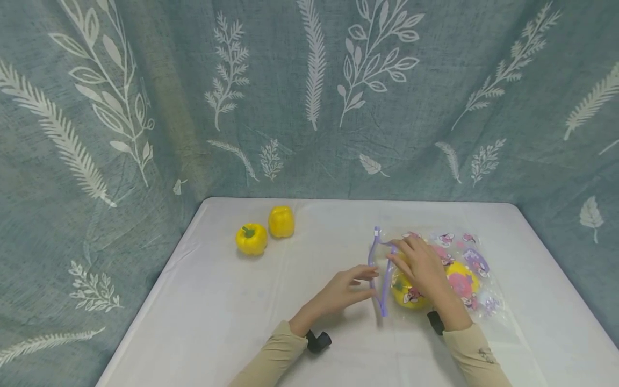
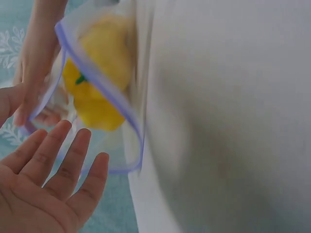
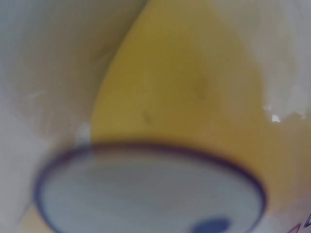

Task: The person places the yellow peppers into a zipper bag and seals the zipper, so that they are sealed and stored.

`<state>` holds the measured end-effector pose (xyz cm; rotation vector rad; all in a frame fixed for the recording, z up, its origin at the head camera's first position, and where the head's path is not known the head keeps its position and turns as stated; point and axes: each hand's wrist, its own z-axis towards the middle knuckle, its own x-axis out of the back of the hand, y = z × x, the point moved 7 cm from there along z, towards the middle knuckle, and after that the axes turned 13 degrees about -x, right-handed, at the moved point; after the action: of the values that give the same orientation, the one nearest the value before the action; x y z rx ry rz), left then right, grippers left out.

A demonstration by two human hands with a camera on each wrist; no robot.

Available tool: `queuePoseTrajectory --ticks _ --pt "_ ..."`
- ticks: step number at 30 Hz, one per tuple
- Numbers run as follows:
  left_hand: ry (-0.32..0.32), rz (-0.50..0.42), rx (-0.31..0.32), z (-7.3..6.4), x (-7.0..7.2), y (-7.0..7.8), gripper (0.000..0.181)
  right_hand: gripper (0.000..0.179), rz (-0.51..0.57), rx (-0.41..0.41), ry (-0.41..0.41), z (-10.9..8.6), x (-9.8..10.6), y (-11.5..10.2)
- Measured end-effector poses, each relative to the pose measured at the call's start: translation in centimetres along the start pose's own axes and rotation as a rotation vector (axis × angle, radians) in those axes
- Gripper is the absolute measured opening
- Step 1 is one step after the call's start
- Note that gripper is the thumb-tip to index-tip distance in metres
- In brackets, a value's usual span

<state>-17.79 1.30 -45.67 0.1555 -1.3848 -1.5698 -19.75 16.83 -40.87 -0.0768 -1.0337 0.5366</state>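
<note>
A clear zip bag (image 1: 493, 317) with purple edging and cartoon prints lies on the right of the table, its mouth gaping leftward. Yellow bell peppers (image 1: 408, 293) are inside it; one shows a green stem in the left wrist view. My right hand (image 1: 425, 266) reaches over the bag and holds its upper film by the purple rim, fingertips partly hidden. My left hand (image 1: 345, 290) is at the mouth with fingers spread, holding nothing. Two more yellow bell peppers, one stem-up (image 1: 251, 239) and one on its side (image 1: 281, 221), sit at the back left.
A white cloth covers the table (image 1: 203, 317). Behind it hangs a blue-green curtain (image 1: 280, 64) with white leaf prints. The right wrist view is filled by blurred yellow pepper and printed bag film (image 3: 146, 189).
</note>
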Motion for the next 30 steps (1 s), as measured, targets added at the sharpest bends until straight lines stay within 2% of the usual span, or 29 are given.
queuePoseTrajectory --ticks 8,16,30 --pt "0.079 0.047 0.030 -0.7 3.3 -0.3 0.047 0.033 0.009 -0.019 -0.008 0.1 -0.1 0.0" --pt "0.152 0.116 0.053 -1.2 6.6 -0.5 0.047 0.031 0.015 0.003 0.012 0.1 0.0 0.0" --pt "0.272 0.200 0.107 -3.0 11.2 -1.1 0.046 0.032 0.006 0.002 0.012 0.2 -0.1 -0.1"
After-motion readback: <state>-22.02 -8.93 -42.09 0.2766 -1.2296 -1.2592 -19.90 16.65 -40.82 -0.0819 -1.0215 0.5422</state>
